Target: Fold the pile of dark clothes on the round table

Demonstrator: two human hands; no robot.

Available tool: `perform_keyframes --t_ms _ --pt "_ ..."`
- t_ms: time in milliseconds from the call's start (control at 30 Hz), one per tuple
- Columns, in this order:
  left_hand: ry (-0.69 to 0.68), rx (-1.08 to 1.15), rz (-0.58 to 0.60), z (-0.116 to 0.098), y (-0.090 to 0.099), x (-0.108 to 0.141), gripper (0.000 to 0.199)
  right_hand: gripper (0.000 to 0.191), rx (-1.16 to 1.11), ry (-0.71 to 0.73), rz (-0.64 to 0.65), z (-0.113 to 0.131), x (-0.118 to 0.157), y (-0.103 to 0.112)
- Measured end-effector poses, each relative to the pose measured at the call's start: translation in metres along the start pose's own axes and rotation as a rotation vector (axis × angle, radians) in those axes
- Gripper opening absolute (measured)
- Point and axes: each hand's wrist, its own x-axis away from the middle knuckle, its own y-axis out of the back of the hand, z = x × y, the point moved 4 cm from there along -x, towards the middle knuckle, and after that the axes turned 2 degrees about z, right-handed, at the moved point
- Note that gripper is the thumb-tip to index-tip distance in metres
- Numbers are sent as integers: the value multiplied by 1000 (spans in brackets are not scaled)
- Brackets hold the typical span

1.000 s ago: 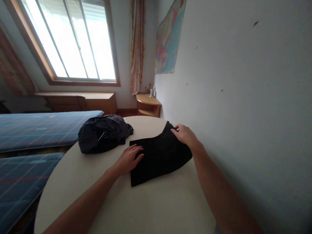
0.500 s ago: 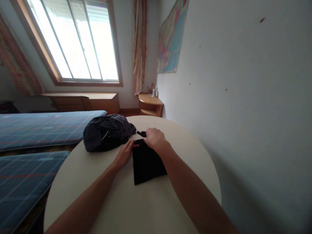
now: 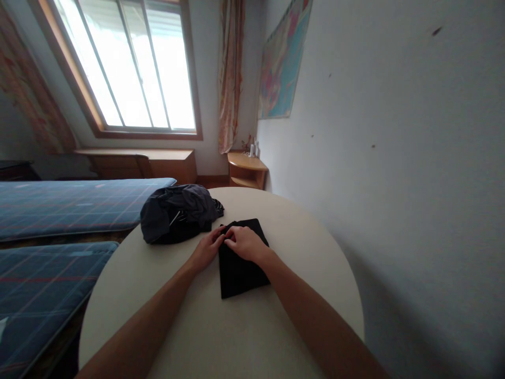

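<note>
A flat, roughly rectangular piece of black cloth (image 3: 242,273), seemingly folded, lies on the round cream table (image 3: 221,337). At its upper left edge is my left hand (image 3: 207,248), with its fingers closed on the cloth's border. Above the cloth bends my right hand (image 3: 246,243), its fingertips pinched at the same upper left part, almost touching the left hand. My fingers hide exactly which fold or strap they hold. Just beyond the left hand sits a crumpled heap of dark grey and black clothing (image 3: 177,210) with a pale cord on it.
Two blue plaid mattresses (image 3: 79,208) lie to the left of the table. A white wall (image 3: 394,210) runs along the right side. Against the far wall stand a wooden desk (image 3: 173,163) and a small corner shelf (image 3: 248,163), below a window and curtain.
My right hand has come down and left, bringing a short black strip-like end back onto the cloth. The cloth's upper right corner now shows. My left hand stays at the edge.
</note>
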Motion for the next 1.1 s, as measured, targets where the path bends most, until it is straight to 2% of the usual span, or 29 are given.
perform_keyframes --t_ms 167,267,400,567,700,867,967,1100 --pt "12 -132 -16 -10 -7 6 56 18 -130 176 -110 -32 26 13" --pt "28 -306 -52 -17 -10 11 54 20 -183 200 -217 -54 43 12" --pt "104 -410 -54 -20 -15 18 56 30 -194 74 -252 -83 54 7" --pt "134 -353 -60 -11 -19 20 58 42 -120 -136 -193 -106 54 5" --pt "147 -248 -66 3 -16 17 56 45 -90 -196 -135 -110 53 0" --pt "168 -88 -42 15 -14 14 56 43 -134 -255 -146 -113 52 -3" --pt "181 -38 -48 14 -13 13 56 39 -133 -326 -144 -117 52 -4" --pt "171 -27 -56 2 -13 15 56 37 -120 -352 -162 -117 52 -6"
